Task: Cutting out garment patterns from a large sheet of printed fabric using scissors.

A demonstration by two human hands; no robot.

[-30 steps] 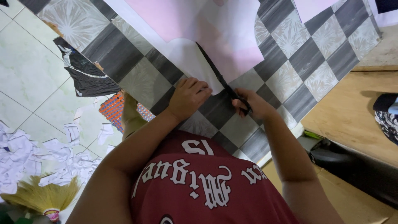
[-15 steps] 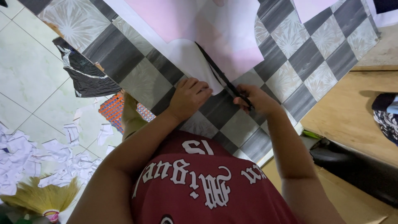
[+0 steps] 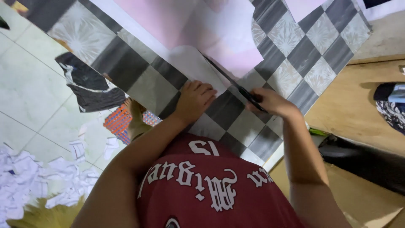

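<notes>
White paper (image 3: 198,69) under flat open left hand (image 3: 195,99); right hand (image 3: 272,103) fingers gripping black scissors (image 3: 238,86).

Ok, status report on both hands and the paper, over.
Left hand flat on white paper. Right hand shut on black scissors, blades in paper. Nothing in the way.

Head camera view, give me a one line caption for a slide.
Right hand cuts a white sheet with black scissors while the left hand pins it to a checkered board.

grey-checkered mat (image 3: 236,122), pink sheet (image 3: 177,17), seemingly black scissors (image 3: 249,95)
</notes>
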